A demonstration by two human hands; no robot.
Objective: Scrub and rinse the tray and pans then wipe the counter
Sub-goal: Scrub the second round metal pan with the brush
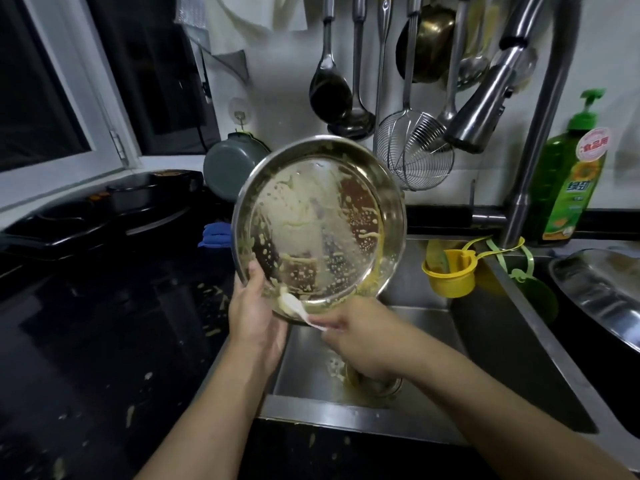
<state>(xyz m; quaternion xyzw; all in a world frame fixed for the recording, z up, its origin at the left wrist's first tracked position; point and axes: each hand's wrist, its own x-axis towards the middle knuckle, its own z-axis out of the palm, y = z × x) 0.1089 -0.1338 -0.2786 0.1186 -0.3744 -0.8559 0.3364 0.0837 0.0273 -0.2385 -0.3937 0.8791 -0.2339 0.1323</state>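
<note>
Left hand (254, 315) gripping tilted, batter-smeared pan (318, 225), right hand (360, 336) perhaps scraping

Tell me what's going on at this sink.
A person is cleaning a round steel pan tilted over the sink. The left hand grips its lower rim, and the right hand pinches a white scraper against batter residue. The faucet is not running; the dark counter is spattered.
</note>
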